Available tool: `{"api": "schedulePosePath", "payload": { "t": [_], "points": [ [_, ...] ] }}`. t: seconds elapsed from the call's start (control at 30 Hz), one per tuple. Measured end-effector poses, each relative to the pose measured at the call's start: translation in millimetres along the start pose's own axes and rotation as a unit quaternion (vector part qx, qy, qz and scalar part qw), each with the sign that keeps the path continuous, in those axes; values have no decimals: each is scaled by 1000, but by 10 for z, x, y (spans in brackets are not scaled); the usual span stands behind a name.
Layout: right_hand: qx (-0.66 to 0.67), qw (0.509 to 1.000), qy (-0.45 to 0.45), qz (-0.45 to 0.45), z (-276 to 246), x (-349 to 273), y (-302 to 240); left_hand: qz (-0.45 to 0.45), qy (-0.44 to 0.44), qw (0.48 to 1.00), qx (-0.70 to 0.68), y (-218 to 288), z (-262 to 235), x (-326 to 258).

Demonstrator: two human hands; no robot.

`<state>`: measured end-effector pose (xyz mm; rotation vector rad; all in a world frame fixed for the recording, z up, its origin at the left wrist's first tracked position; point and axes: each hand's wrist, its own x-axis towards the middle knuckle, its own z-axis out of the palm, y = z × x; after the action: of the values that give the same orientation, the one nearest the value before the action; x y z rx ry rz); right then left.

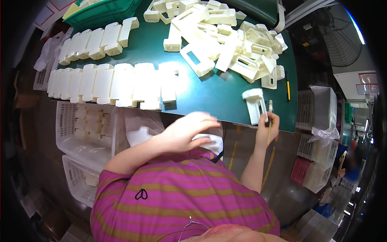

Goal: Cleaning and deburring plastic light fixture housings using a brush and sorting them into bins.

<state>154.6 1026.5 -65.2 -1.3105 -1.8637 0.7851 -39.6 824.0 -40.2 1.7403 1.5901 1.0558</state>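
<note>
My right hand (269, 127) is at the table's front edge on the right. Its fingers are closed on the lower end of a cream plastic housing (249, 97) with a long slot, which stands tilted just above the green table. A thin stick-like tool (270, 105) with a pale tip also sits in that hand; its kind is unclear. My left hand (189, 128) hovers in front of the table edge, slightly blurred, its fingers apart and nothing in them. Beyond my hands lies a loose heap of similar cream housings (217, 40).
Two rows of cream housings, a back row (94, 42) and a front row (107, 84), stand at the left of the green table (201, 99). A green bin (102, 14) is behind them. A yellow pen-like tool (288, 90) lies right. White crates (66, 129) stand below left.
</note>
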Motion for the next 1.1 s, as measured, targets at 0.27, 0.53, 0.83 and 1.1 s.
{"api": "schedulePosePath", "payload": {
  "t": [0.27,0.53,0.83,1.1],
  "points": [
    [248,937,-246,3,-20,-919,-474,-144,139,658,-726,10,531,148],
    [275,907,-271,166,-348,-1297,-92,-330,-3,597,-731,-89,456,-159],
    [100,948,-299,45,-176,-1214,-18,-291,-44,516,-805,-198,506,-191],
    [40,963,-262,-44,-116,-1182,-126,-375,-55,709,-594,-224,703,-211]
  ]
}}
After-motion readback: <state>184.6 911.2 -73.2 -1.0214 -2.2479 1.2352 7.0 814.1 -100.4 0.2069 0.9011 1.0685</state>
